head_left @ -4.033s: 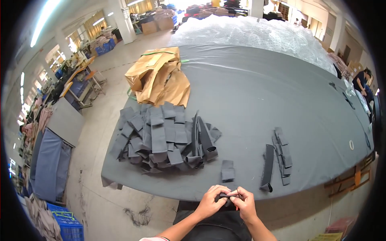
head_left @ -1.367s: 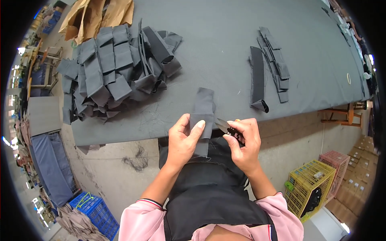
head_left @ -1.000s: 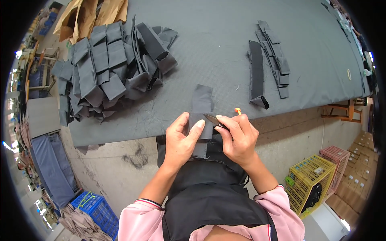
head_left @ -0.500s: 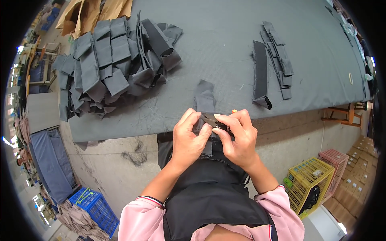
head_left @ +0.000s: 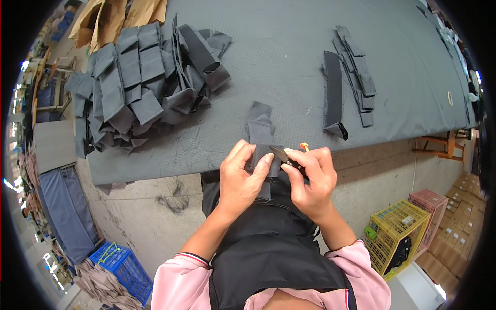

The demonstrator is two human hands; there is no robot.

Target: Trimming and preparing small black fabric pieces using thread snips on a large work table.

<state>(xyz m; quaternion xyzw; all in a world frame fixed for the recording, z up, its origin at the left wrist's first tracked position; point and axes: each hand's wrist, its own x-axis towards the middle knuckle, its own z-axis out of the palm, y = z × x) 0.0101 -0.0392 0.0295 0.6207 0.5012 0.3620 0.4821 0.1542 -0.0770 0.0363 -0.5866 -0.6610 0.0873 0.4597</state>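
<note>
A dark grey fabric strip [head_left: 260, 128] lies over the table's near edge and hangs down toward my black apron. My left hand [head_left: 237, 178] pinches it between thumb and fingers at that edge. My right hand [head_left: 315, 181] grips small black thread snips [head_left: 279, 153], their pointed metal blades aimed left at the strip with a small gap between. A small orange piece [head_left: 305, 146] sticks up beside the right fingers; what it belongs to is unclear.
A big heap of grey fabric strips [head_left: 132, 77] covers the table's left side. Several folded strips [head_left: 333, 95] lie to the right. Brown paper [head_left: 106, 23] sits at the back left. Crates stand on the floor: blue [head_left: 121, 268] left, yellow [head_left: 398, 235] right.
My right hand has drawn the snips a little to the right, off the strip, and the blades now show. The left hand keeps its pinch on the fabric.
</note>
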